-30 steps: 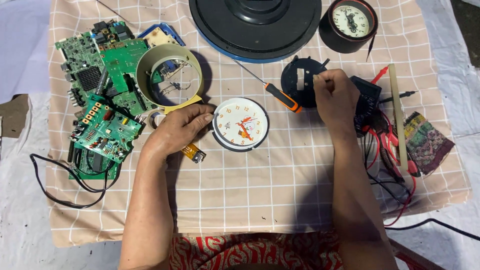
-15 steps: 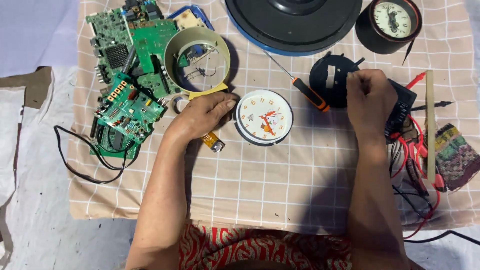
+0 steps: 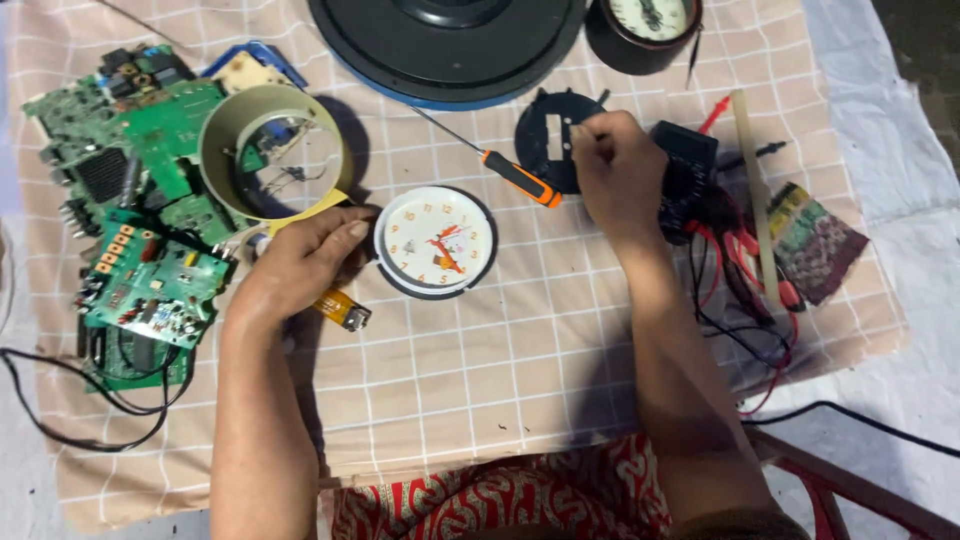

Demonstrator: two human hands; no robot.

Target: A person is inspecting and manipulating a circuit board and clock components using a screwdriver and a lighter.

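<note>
Fingers of the right hand (image 3: 615, 170) pinch narrowly at the rim of the black round back plate (image 3: 550, 140); whether they grip a small part I cannot tell. Left hand (image 3: 305, 262), fingers loosely curled and holding nothing, rests just beside the white clock face (image 3: 437, 242). Risk: a jolt could send the orange-handled screwdriver (image 3: 515, 178) rolling across the checked cloth (image 3: 480, 380) on the counter

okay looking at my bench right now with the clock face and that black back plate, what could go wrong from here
The left hand rests beside the white clock face, whose orange hands look exposed; a bump might bend them. The right hand works at the black back plate close to the orange-handled screwdriver, which could get knocked and roll. Red and black leads lie tangled by that wrist and may snag.
</note>
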